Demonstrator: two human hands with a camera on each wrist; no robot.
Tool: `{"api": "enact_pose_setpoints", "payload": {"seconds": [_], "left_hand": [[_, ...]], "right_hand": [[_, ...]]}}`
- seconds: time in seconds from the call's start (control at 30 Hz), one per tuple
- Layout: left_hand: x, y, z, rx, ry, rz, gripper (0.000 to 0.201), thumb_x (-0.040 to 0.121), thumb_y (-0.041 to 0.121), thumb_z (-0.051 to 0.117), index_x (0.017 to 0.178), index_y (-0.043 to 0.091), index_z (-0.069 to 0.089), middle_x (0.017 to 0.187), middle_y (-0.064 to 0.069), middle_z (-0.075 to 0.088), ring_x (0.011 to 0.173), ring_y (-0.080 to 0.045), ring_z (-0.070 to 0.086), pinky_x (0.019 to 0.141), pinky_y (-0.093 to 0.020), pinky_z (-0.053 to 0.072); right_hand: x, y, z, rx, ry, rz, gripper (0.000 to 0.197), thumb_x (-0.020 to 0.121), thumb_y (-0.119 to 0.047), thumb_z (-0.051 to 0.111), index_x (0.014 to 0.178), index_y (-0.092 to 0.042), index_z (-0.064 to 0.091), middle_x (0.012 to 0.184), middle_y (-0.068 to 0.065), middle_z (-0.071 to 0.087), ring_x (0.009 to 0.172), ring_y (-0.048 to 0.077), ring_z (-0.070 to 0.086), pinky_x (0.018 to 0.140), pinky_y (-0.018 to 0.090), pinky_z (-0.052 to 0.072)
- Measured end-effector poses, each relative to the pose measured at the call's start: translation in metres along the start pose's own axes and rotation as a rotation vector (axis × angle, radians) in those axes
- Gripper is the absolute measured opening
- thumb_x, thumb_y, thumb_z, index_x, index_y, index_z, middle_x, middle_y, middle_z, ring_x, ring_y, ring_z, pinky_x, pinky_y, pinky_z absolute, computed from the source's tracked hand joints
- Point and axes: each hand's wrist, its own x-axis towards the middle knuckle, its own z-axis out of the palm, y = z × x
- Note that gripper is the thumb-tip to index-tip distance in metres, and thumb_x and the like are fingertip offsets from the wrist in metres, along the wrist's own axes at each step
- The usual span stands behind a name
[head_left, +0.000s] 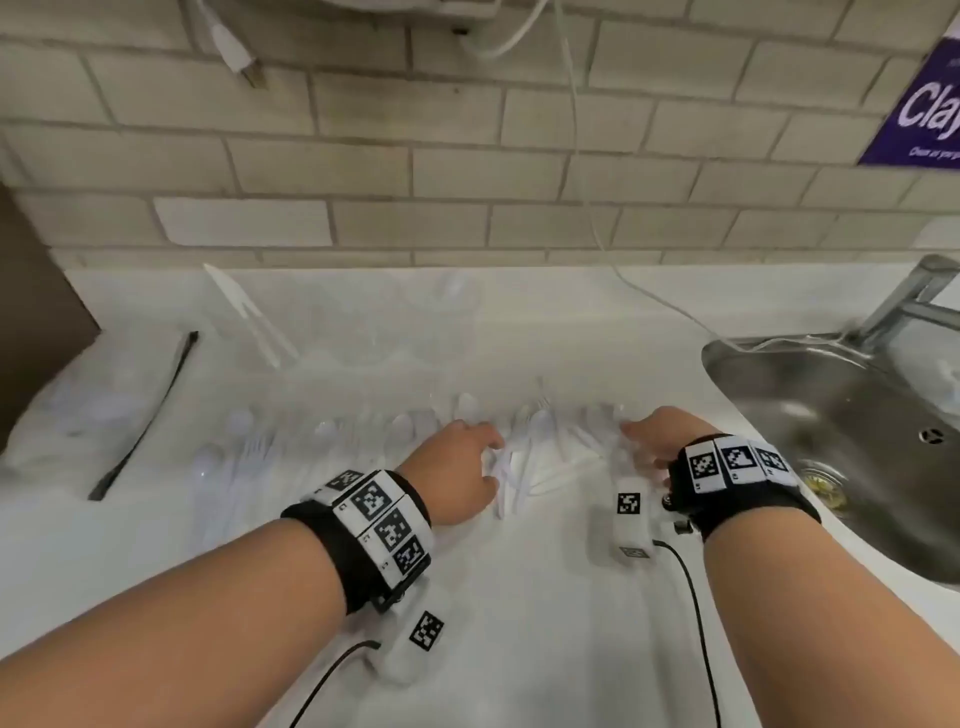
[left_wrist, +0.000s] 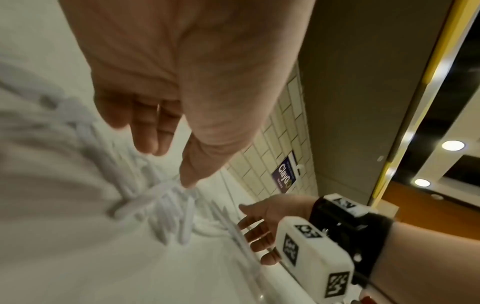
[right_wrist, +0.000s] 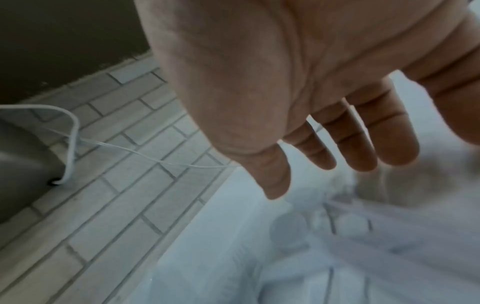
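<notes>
Reaching into the plastic cutlery (head_left: 535, 452) scattered on the counter (head_left: 519, 623), beside the sink (head_left: 831, 415). Judged step: sorting or gathering, with nothing lifted yet.

Left hand (head_left: 457, 467): palm down, fingers straight and loose, thumb tip touching a white handle in the left wrist view. No grasp.

Right hand (head_left: 652, 441): palm down, fingers spread just above the pieces, empty.

Next move likely calls for pinching one thin handle free. The pieces overlap, and blur hides which is which.
</notes>
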Motion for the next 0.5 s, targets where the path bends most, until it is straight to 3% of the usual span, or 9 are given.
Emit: {"api": "enact_pose_setpoints", "payload": {"seconds": [0.1, 0.23, 0.3, 0.4, 0.43, 0.5], "left_hand": [[0.022, 0.003, 0.011, 0.16, -0.039, -0.061, 0.055, 0.084, 0.038, 0.056, 0.136, 0.032, 0.038, 0.124, -0.009, 0.05, 0.109, -0.033, 0.051, 0.092, -0.039, 0.046], [0.039, 0.007, 0.015, 0.297, -0.094, -0.103, 0.048, 0.086, 0.041, 0.051, 0.132, 0.032, 0.041, 0.122, -0.009, 0.051, 0.107, -0.034, 0.052, 0.085, -0.039, 0.046], [0.044, 0.008, 0.013, 0.303, -0.092, -0.104, 0.036, 0.088, 0.037, 0.047, 0.123, 0.028, 0.049, 0.118, -0.007, 0.051, 0.104, -0.032, 0.054, 0.084, -0.039, 0.045], [0.05, 0.009, 0.011, 0.228, -0.102, -0.102, 0.016, 0.09, 0.025, 0.041, 0.101, 0.026, 0.053, 0.111, -0.007, 0.053, 0.098, -0.03, 0.057, 0.087, -0.042, 0.046], [0.053, 0.008, 0.011, 0.192, -0.105, -0.095, 0.019, 0.09, 0.021, 0.04, 0.101, 0.027, 0.055, 0.111, -0.007, 0.054, 0.099, -0.03, 0.057, 0.088, -0.043, 0.046], [0.057, 0.005, 0.009, 0.119, -0.12, -0.086, 0.031, 0.092, 0.014, 0.04, 0.114, 0.024, 0.059, 0.118, -0.009, 0.055, 0.105, -0.029, 0.057, 0.092, -0.039, 0.045]], "right_hand": [[0.013, 0.0, 0.008, 0.005, 0.023, 0.001, 0.066, 0.092, -0.065, 0.028, 0.081, -0.009, 0.063, 0.081, 0.01, 0.065, 0.078, 0.029, 0.062, 0.087, 0.041, 0.052], [0.028, -0.011, 0.019, -0.029, 0.017, -0.017, 0.063, 0.096, -0.057, 0.026, 0.076, -0.007, 0.058, 0.078, 0.009, 0.064, 0.074, 0.027, 0.061, 0.078, 0.035, 0.047], [0.029, -0.021, 0.022, -0.076, -0.006, -0.041, 0.058, 0.097, -0.054, 0.03, 0.088, -0.006, 0.061, 0.083, 0.01, 0.063, 0.077, 0.027, 0.06, 0.076, 0.033, 0.045], [0.03, -0.033, 0.028, -0.119, -0.015, -0.101, 0.051, 0.099, -0.044, 0.031, 0.111, -0.005, 0.061, 0.106, 0.014, 0.065, 0.089, 0.028, 0.058, 0.08, 0.031, 0.042], [0.029, -0.036, 0.03, -0.112, -0.016, -0.117, 0.05, 0.099, -0.041, 0.03, 0.113, -0.005, 0.061, 0.108, 0.014, 0.065, 0.092, 0.028, 0.058, 0.081, 0.031, 0.042], [0.027, -0.044, 0.035, -0.083, -0.042, -0.138, 0.048, 0.101, -0.038, 0.029, 0.113, -0.004, 0.061, 0.1, 0.012, 0.063, 0.088, 0.027, 0.058, 0.082, 0.031, 0.043]]}}
